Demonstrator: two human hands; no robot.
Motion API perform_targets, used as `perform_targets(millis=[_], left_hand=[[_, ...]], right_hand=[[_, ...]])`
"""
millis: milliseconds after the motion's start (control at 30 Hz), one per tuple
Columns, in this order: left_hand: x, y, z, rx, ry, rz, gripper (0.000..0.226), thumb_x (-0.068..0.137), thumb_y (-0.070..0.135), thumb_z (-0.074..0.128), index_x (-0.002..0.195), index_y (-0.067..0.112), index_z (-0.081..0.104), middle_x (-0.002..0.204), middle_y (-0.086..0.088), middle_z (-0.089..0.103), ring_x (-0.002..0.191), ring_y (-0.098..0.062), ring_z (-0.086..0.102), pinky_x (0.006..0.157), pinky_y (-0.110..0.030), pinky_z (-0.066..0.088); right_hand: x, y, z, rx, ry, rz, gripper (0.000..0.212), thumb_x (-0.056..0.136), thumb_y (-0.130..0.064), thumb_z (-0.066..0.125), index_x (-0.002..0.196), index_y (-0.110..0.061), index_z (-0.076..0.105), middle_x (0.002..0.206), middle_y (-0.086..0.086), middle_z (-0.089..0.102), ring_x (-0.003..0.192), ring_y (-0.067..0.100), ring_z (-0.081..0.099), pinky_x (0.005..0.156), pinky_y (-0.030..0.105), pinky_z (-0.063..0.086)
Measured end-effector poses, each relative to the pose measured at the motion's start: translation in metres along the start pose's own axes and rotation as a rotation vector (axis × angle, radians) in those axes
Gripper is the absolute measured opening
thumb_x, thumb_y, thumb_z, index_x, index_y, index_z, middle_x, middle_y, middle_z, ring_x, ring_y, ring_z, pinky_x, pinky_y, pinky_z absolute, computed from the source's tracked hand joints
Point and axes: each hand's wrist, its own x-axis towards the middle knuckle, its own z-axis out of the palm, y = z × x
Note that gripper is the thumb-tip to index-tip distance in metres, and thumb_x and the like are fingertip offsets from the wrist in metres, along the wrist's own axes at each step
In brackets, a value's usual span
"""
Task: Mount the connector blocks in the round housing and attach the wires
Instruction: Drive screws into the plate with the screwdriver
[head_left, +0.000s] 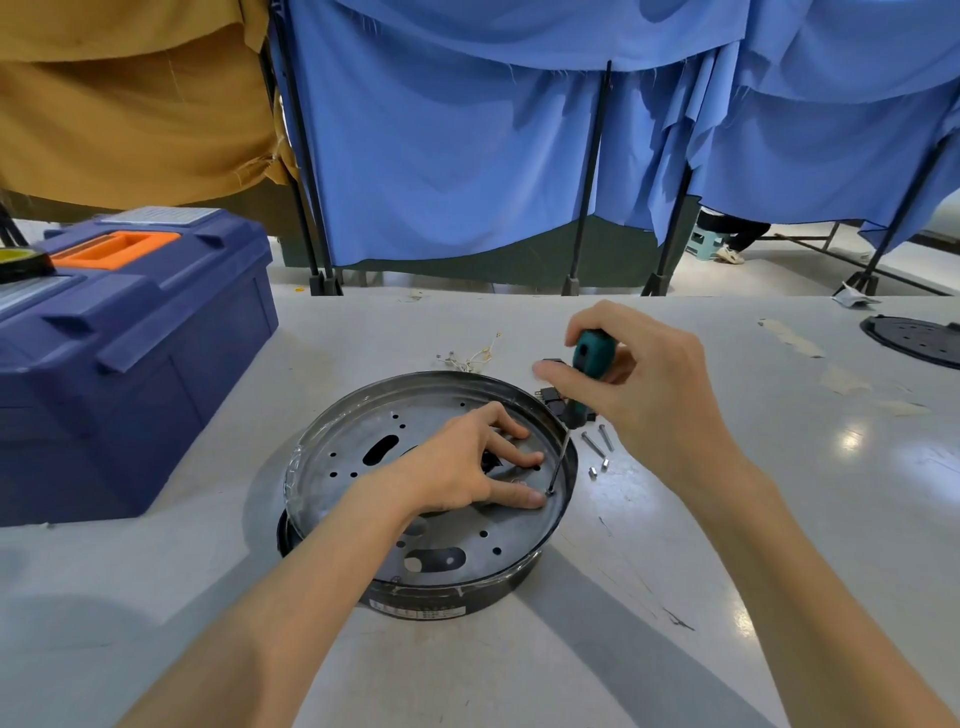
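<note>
**Screwdriver set into round housing, left hand pressing on block**

The round housing (358, 436), a shallow dark metal pan with a perforated base plate, sits at the centre of the tabletop (675, 571). The left hand (462, 467) reaches into it from the near side. Its grip is wide: the fingers are spread and nearly straight, pressing on a black connector block (491, 461) that is mostly hidden under them. The thumb lies flat on the plate, beside the screwdriver tip.

The right hand (644, 384) has its grip closed round the teal handle of a screwdriver (592, 351). The shaft slants down over the right rim, and its tip meets the plate just inside the wall. Whether a screw sits under the tip cannot be told.

Outside the right rim lie more black connector blocks (551, 397) and, just beside them, several loose screws (597, 447). A small tangle of pale wires (470, 358) lies beyond the far rim. A blue toolbox (130, 338) stands to the left, well apart.
</note>
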Motion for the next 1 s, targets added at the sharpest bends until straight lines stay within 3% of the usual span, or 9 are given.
perform_targets(millis=[67, 233, 433, 500, 600, 700, 867, 933, 1000], left_hand=[[0.000, 0.001, -0.001, -0.010, 0.000, 0.003, 0.058, 0.066, 0.046, 0.083, 0.117, 0.027, 0.062, 0.113, 0.029, 0.056, 0.122, -0.003, 0.045, 0.107, -0.036, 0.036], [0.000, 0.001, 0.000, -0.017, 0.002, 0.029, 0.045, 0.068, 0.044, 0.082, 0.110, 0.035, 0.067, 0.128, 0.019, 0.049, 0.122, -0.004, 0.045, 0.104, -0.029, 0.035], [-0.002, 0.002, -0.001, -0.061, 0.000, 0.033, 0.035, 0.068, 0.043, 0.083, 0.093, 0.044, 0.058, 0.128, 0.016, 0.055, 0.123, -0.006, 0.046, 0.099, -0.028, 0.035], [-0.001, 0.002, -0.001, -0.066, 0.012, 0.026, 0.037, 0.068, 0.042, 0.083, 0.091, 0.045, 0.055, 0.125, 0.015, 0.059, 0.123, -0.006, 0.047, 0.100, -0.029, 0.035], [-0.001, 0.001, 0.000, -0.080, 0.013, 0.019, 0.040, 0.068, 0.041, 0.084, 0.092, 0.045, 0.052, 0.122, 0.015, 0.063, 0.123, -0.006, 0.047, 0.102, -0.030, 0.035], [-0.002, 0.002, 0.000, -0.070, 0.014, 0.026, 0.037, 0.068, 0.042, 0.084, 0.090, 0.046, 0.055, 0.125, 0.017, 0.059, 0.124, -0.005, 0.046, 0.098, -0.027, 0.034], [-0.001, 0.003, -0.001, 0.020, 0.002, 0.048, 0.038, 0.071, 0.043, 0.081, 0.103, 0.041, 0.062, 0.131, 0.015, 0.050, 0.123, -0.004, 0.043, 0.103, -0.028, 0.035], [-0.001, 0.003, -0.001, 0.001, 0.002, 0.044, 0.036, 0.071, 0.043, 0.082, 0.101, 0.043, 0.061, 0.130, 0.015, 0.051, 0.122, -0.004, 0.044, 0.104, -0.029, 0.035], [-0.002, 0.002, -0.001, -0.003, 0.004, 0.039, 0.038, 0.071, 0.042, 0.082, 0.105, 0.038, 0.065, 0.130, 0.016, 0.050, 0.122, -0.003, 0.044, 0.100, -0.024, 0.034]], right_hand=[[0.002, 0.002, -0.004, -0.026, -0.029, 0.041, 0.038, 0.081, -0.049, 0.070, 0.097, -0.015, 0.065, 0.082, -0.005, 0.060, 0.072, 0.019, 0.058, 0.071, 0.040, 0.055], [0.002, 0.006, -0.012, 0.020, -0.203, 0.070, 0.053, 0.088, -0.013, 0.070, 0.137, -0.022, 0.053, 0.117, -0.003, 0.064, 0.091, 0.016, 0.070, 0.084, 0.030, 0.059], [0.001, -0.004, -0.004, -0.086, -0.070, 0.005, 0.039, 0.079, -0.049, 0.073, 0.106, -0.022, 0.067, 0.078, -0.018, 0.055, 0.066, 0.014, 0.057, 0.068, 0.037, 0.055], [0.003, -0.005, -0.006, -0.113, -0.068, 0.056, 0.047, 0.078, -0.061, 0.063, 0.101, -0.019, 0.065, 0.082, -0.012, 0.061, 0.070, 0.014, 0.058, 0.069, 0.036, 0.054], [0.004, 0.001, -0.010, -0.057, -0.148, 0.070, 0.036, 0.089, -0.033, 0.065, 0.121, -0.017, 0.062, 0.118, -0.004, 0.063, 0.092, 0.015, 0.065, 0.084, 0.031, 0.057], [0.001, 0.000, -0.012, 0.013, -0.150, 0.116, 0.046, 0.087, -0.024, 0.072, 0.131, -0.023, 0.059, 0.099, -0.004, 0.067, 0.077, 0.017, 0.072, 0.080, 0.032, 0.059], [0.000, -0.006, -0.015, -0.071, -0.104, 0.157, 0.053, 0.075, -0.062, 0.060, 0.103, -0.019, 0.067, 0.086, -0.001, 0.065, 0.075, 0.022, 0.068, 0.072, 0.041, 0.060], [0.002, -0.003, -0.018, -0.147, -0.175, 0.191, 0.054, 0.077, -0.066, 0.053, 0.102, -0.021, 0.068, 0.103, -0.001, 0.067, 0.089, 0.017, 0.065, 0.084, 0.037, 0.056], [0.002, 0.002, -0.021, -0.199, -0.247, 0.163, 0.031, 0.089, -0.042, 0.062, 0.110, -0.021, 0.070, 0.135, -0.003, 0.055, 0.105, 0.016, 0.060, 0.095, 0.031, 0.047]])
